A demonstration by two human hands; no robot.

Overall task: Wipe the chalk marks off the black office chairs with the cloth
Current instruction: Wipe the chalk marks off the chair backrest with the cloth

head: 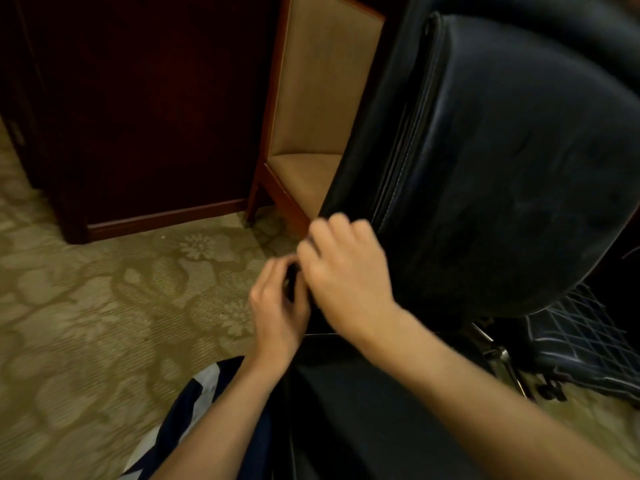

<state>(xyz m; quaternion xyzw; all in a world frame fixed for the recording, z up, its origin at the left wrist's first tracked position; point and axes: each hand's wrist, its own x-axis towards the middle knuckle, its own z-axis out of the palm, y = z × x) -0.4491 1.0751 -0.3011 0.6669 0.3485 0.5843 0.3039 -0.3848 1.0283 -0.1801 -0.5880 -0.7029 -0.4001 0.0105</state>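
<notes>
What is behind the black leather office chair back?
Behind the black leather office chair back stands a tan upholstered chair with a red-brown wooden frame; the black chair covers its right part.

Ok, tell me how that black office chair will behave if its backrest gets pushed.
The black office chair would probably roll or swivel: a metal base shows beneath it. Its padded, stitched back likely dents slightly under pressure. Both hands, left hand and right hand, work at its edge.

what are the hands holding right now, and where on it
Both hands meet at the lower left edge of the black office chair's headrest. The left hand seems to pinch something dark; the right hand curls beside it. What it is cannot be told.
</notes>
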